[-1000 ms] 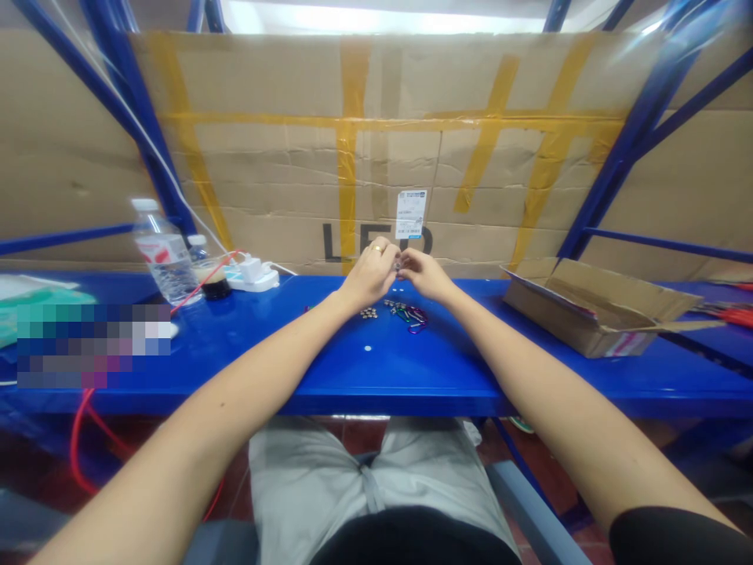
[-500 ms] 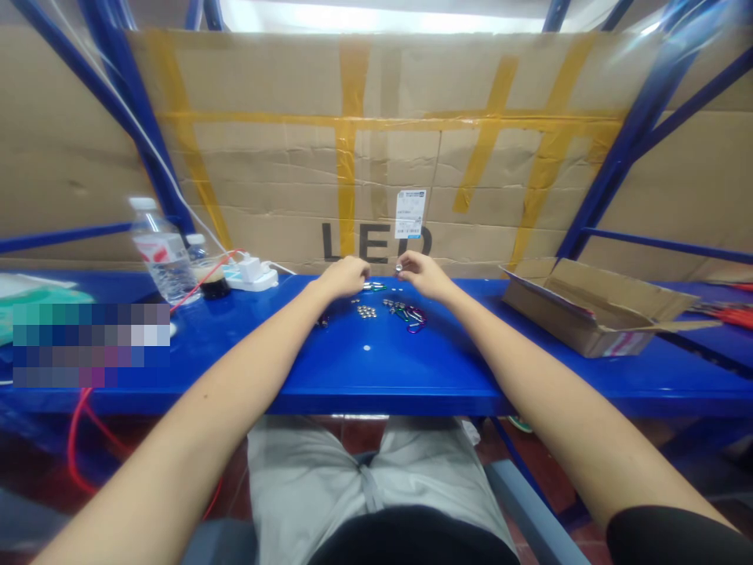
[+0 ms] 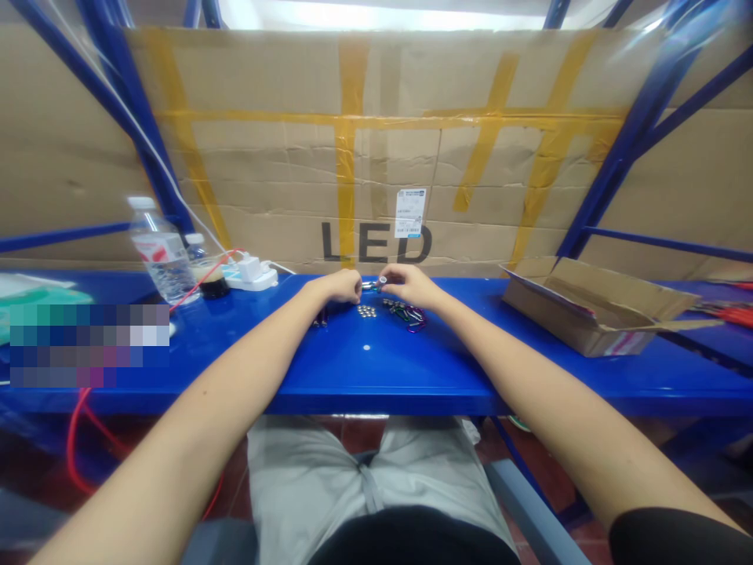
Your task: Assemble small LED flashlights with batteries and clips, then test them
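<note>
My right hand [image 3: 407,284] is closed in a pinch on a small round piece [image 3: 383,280], pale in the middle with a silvery rim. My left hand [image 3: 343,286] rests low over the tabletop, fingertips pressed together and pointing down; whatever is between them is too small to make out. Just in front of it lies a cluster of small metal pieces [image 3: 366,311]. Purple and green carabiners [image 3: 415,318] lie in a heap below my right hand. Shiny metal items [image 3: 369,287] lie between both hands, partly covered. Dark small objects [image 3: 321,320] sit beside my left wrist.
An open cardboard box [image 3: 594,310] stands on the blue table [image 3: 376,373] at the right. A water bottle [image 3: 158,251], a dark-filled bottle [image 3: 212,282] and a white power strip [image 3: 252,275] stand at the left. A large cardboard sheet [image 3: 264,188] walls off the back.
My right hand has moved left with the small round piece, closer to my left hand. My left hand has shifted slightly left and lower, its fingertips coming down to the table.
</note>
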`<state>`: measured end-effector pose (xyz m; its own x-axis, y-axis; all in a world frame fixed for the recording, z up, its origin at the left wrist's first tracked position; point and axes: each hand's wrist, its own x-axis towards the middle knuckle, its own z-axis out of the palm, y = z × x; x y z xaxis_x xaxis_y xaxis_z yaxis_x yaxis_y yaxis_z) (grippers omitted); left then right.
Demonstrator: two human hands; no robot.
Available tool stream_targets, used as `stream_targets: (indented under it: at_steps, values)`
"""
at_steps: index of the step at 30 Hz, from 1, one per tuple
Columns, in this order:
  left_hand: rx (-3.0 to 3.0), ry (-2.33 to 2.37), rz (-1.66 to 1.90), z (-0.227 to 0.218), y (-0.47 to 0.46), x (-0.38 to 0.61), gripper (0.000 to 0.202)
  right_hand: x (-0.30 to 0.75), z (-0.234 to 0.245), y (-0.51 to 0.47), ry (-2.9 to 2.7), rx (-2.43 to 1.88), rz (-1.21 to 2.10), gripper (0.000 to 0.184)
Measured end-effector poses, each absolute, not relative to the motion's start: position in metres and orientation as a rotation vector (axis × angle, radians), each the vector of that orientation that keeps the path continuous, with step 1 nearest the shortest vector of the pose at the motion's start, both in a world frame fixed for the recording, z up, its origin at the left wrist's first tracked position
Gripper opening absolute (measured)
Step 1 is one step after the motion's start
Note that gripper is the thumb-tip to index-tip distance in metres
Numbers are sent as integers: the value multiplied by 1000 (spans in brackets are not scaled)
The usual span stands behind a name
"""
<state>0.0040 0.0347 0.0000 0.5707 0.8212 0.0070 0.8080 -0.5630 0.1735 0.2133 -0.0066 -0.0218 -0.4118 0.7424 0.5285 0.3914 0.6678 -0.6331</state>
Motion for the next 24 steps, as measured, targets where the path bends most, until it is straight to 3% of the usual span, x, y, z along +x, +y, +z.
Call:
stream_targets:
  at_steps: [4, 14, 24]
  values:
    - [2641, 1340, 203, -1, 36, 4, 8, 214, -22, -8, -2123, -883, 332, 12]
    - [2809, 1314, 193, -1, 28, 11, 11, 215, -20, -10, -2108, -986, 219, 9]
    - [2643, 987, 998, 15, 24, 13, 13, 224, -23, 1, -1974, -1114, 221, 8]
